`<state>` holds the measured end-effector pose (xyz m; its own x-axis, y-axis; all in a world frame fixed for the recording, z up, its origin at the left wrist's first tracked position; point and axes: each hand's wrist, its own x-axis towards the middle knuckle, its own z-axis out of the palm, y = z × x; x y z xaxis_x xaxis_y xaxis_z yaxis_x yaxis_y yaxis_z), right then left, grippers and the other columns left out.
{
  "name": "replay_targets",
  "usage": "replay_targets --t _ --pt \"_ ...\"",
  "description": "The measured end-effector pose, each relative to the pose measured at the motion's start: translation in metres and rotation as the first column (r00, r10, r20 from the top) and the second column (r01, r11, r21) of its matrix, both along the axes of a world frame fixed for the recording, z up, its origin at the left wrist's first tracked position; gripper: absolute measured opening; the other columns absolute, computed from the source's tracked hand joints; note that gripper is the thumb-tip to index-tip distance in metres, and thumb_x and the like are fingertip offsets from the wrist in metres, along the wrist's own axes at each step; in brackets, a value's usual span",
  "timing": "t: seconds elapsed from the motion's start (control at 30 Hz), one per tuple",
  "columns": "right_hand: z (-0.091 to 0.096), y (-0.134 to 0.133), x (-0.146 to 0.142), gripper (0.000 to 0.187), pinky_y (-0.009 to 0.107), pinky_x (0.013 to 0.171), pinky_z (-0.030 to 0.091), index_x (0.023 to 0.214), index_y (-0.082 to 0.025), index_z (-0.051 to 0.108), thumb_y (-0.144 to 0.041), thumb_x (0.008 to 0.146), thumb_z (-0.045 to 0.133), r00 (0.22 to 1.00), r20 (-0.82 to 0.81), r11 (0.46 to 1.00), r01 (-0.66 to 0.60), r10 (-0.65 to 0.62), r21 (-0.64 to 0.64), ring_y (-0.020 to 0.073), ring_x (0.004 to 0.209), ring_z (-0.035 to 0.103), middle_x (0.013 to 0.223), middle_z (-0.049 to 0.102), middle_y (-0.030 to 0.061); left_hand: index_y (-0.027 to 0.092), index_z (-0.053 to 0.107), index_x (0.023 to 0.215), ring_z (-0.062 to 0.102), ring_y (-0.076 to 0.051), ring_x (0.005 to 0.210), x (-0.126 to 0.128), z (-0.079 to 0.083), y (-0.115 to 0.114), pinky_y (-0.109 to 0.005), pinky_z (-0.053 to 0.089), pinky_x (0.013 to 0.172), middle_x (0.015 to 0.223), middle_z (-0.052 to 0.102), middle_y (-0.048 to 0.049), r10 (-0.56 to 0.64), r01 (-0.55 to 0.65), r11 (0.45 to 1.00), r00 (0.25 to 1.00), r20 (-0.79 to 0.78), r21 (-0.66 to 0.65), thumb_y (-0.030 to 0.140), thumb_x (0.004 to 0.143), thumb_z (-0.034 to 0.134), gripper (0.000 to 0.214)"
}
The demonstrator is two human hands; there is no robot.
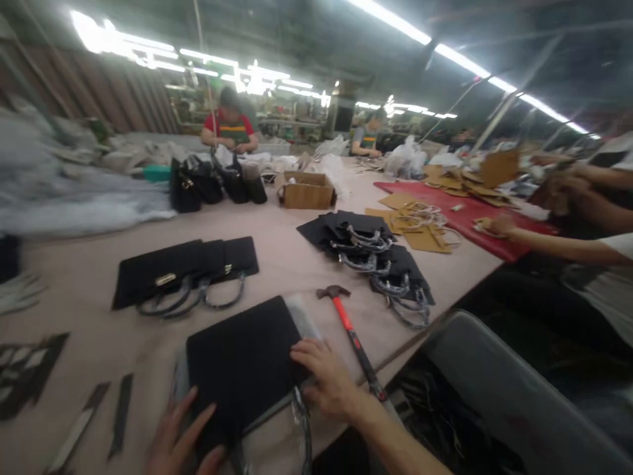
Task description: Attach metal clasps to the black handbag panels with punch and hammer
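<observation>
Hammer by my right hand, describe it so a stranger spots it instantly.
On the long pinkish table, find the near edge where the right hand rests on a flat black bag. Just right of that hand lies the hammer, head pointing away. Only it has a red and black handle.

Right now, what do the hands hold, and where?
Nothing clearly gripped; both rest on the black bag: left hand at its near corner, right hand at its right edge.

Left hand (175,442) and right hand (324,379) rest palm-down, fingers (304,349) loosely spread.
</observation>
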<state>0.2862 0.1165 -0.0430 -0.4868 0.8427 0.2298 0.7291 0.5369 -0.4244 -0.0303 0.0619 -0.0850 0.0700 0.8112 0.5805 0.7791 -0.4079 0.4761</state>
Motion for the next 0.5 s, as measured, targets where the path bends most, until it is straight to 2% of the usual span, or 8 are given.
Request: replay_targets --t 0.07,0.13,0.2,0.3,0.5 --pt "-0.007 -0.001 0.002 0.076 0.060 0.112 0.038 0.143 -0.033 0.054 -0.020 0.068 0.057 0.997 -0.073 0.993 -0.001 -0.008 -0.121 0.0302 0.135 0.053 0.143 0.060 0.0061 0.057 0.048 0.144 0.056 -0.042 0.134 -0.007 0.000 -0.011 -0.065 0.057 0.101 0.157 0.046 0.0136 0.007 -0.005 0.994 1.000 0.024 -0.107 0.033 0.070 0.071 0.081" --pt "-0.010 0.000 0.006 0.068 0.064 0.114 0.033 0.141 -0.026 0.056 -0.018 0.073 0.058 0.993 -0.115 0.991 0.000 -0.016 -0.134 0.0318 0.139 0.049 0.144 0.059 0.0129 0.040 0.056 0.142 0.050 -0.039 0.141 -0.005 0.004 -0.009 -0.066 0.049 0.111 0.158 0.047 -0.0017 -0.034 0.038 0.991 0.999 0.033 -0.130 0.024 0.077 0.072 0.068" --pt "-0.013 0.004 0.009 0.065 0.063 0.114 0.034 0.140 -0.024 0.056 -0.019 0.076 0.060 0.989 -0.145 0.995 -0.019 0.005 -0.094 0.0325 0.138 0.049 0.144 0.058 0.0137 0.027 0.062 0.134 0.044 -0.039 0.145 -0.003 0.006 -0.004 -0.068 0.040 0.116 0.158 0.046 -0.0112 -0.076 0.078 0.989 0.997 0.024 -0.125 0.026 0.084 0.071 0.051" --pt "-0.016 0.010 0.008 0.060 0.060 0.112 0.037 0.140 -0.025 0.056 -0.023 0.080 0.063 0.987 -0.160 0.998 -0.041 0.032 -0.051 0.0329 0.136 0.051 0.143 0.059 0.0122 0.023 0.063 0.129 0.041 -0.038 0.148 -0.004 0.005 -0.001 -0.067 0.035 0.119 0.158 0.044 -0.0147 -0.084 0.087 0.985 0.996 0.026 -0.147 0.031 0.086 0.073 0.044" --pt "-0.013 0.011 0.005 0.057 0.056 0.111 0.040 0.138 -0.023 0.056 -0.025 0.082 0.066 0.986 -0.156 0.998 -0.065 0.062 -0.014 0.0325 0.134 0.053 0.141 0.060 0.0123 0.022 0.064 0.127 0.041 -0.038 0.147 -0.005 0.009 -0.005 -0.065 0.036 0.120 0.157 0.044 -0.0146 -0.069 0.071 0.984 0.997 0.021 -0.163 0.035 0.086 0.073 0.044"
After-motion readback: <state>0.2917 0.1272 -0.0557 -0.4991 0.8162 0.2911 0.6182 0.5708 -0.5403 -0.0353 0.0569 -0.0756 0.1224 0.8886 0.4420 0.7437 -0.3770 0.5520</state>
